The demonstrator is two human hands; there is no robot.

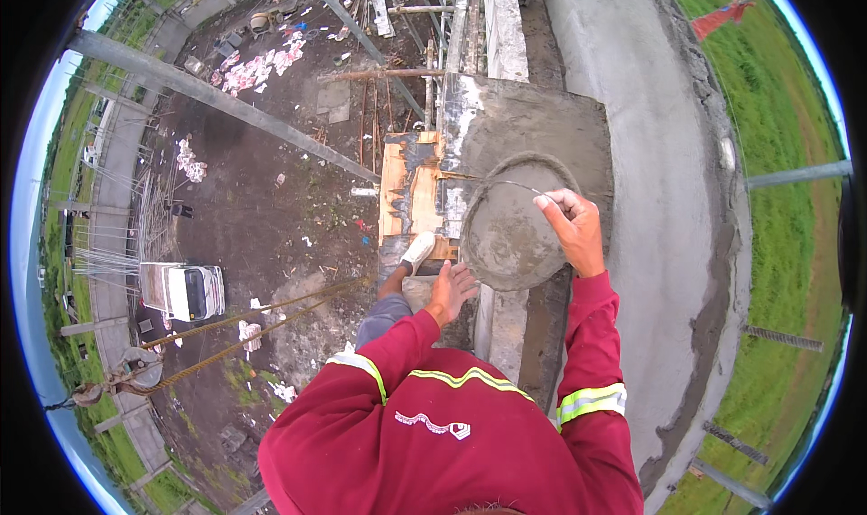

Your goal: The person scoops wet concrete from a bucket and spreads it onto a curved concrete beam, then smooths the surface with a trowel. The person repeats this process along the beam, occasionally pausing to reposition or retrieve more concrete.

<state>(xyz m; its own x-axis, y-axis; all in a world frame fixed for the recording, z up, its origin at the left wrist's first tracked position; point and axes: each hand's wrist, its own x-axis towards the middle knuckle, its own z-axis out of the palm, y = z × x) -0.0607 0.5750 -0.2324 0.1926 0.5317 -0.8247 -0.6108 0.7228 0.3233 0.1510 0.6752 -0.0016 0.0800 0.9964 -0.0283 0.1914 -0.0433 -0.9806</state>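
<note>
We judge the step in hand to be taking hold of a mortar-filled bucket (528, 157) by its handle.
From the left, we see the left hand (453, 291) spread, holding nothing, near the bucket's near-left side; then the bucket, toward the near edge of the mortar-smeared board (580, 140); then the right hand (574, 231), pinching the wire handle (515, 183) between thumb and fingers. We think the next move calls for a steady, level pull.

Bright, diffuse daylight leaves shadows soft, and fisheye distortion curves the edges.
</note>
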